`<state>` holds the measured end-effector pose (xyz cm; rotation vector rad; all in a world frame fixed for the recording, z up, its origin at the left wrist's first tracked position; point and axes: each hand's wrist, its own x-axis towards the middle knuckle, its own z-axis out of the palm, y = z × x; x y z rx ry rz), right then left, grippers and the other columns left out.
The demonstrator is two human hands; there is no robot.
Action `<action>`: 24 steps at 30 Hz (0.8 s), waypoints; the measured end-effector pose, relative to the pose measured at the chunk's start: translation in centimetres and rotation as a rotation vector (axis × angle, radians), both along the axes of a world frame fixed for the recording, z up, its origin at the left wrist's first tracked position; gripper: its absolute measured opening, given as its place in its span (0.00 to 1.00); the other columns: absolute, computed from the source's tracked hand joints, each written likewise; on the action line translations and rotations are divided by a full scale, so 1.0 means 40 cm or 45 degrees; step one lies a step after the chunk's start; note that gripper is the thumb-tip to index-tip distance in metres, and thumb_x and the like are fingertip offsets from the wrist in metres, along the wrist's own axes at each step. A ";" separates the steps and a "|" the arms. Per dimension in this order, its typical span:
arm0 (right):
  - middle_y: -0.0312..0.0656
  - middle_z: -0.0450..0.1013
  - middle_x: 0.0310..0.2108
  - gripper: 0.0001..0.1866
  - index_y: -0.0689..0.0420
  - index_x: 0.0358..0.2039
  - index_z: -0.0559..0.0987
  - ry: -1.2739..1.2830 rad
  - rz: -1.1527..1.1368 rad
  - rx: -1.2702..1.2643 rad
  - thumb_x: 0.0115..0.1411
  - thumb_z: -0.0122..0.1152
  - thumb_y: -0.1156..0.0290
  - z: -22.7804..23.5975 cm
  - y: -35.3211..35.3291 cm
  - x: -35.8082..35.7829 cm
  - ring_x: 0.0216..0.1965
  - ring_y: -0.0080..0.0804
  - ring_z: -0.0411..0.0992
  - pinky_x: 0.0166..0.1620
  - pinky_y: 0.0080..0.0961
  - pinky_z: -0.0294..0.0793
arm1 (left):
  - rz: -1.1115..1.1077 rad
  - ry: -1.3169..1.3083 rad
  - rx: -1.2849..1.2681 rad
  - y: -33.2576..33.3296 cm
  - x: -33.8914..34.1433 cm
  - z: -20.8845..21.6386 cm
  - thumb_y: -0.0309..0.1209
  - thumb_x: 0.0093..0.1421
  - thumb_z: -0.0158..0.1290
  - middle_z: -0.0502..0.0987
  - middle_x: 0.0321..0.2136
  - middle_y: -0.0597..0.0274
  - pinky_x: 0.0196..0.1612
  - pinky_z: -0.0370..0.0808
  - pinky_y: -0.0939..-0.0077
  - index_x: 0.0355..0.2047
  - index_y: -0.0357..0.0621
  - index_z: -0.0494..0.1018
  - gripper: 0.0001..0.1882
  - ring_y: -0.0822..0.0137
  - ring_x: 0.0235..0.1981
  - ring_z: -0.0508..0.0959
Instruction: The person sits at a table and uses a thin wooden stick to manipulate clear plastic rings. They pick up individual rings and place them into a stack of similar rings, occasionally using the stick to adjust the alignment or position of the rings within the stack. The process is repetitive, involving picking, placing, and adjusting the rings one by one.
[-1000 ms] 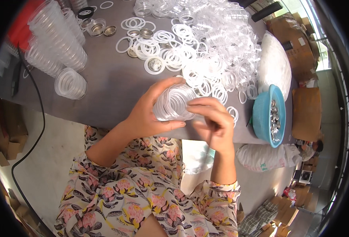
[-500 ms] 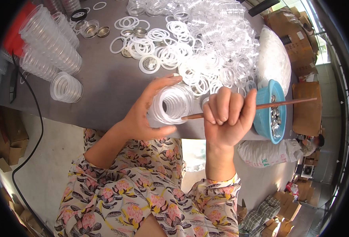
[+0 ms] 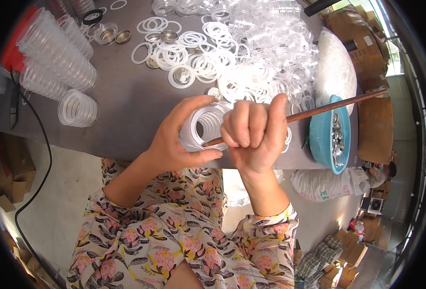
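Note:
My left hand (image 3: 172, 135) is curled round a stack of clear plastic rings (image 3: 192, 129), thumb below and fingers above. In my right hand (image 3: 256, 132) is a thin reddish-brown stick (image 3: 336, 104), gripped in closed fingers. The stick's near tip reaches the lower rim of the ring stack; whether it goes inside cannot be made out. Just beyond my hands lies a heap of white flat rings (image 3: 208, 58), with small metal mesh discs (image 3: 182, 75) among them. Behind and to the right is a large pile of clear plastic rings (image 3: 270, 43).
A blue plastic basket (image 3: 323, 139) holding small metal parts stands at the table's right edge. Tall stacks of clear cups (image 3: 58, 53) stand at the left, with a shorter stack (image 3: 78, 108) nearer. A black cable (image 3: 46, 139) hangs off the left side. A white plastic bag (image 3: 336, 70) lies at right.
My right hand has moved left toward the ring stack, taking the stick with it. The stick's far end has risen. My left hand stays round the stack.

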<state>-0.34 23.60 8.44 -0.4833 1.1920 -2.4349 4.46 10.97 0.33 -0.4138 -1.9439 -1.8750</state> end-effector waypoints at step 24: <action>0.32 0.48 0.05 0.32 0.50 0.05 0.53 0.616 -0.239 0.310 0.67 0.30 0.53 0.023 -0.084 -0.054 0.08 0.22 0.46 0.14 0.21 0.45 | -0.122 -0.129 0.393 0.035 0.016 -0.009 0.27 0.43 0.63 0.63 0.49 0.55 0.54 0.61 0.70 0.56 0.35 0.55 0.41 0.64 0.51 0.65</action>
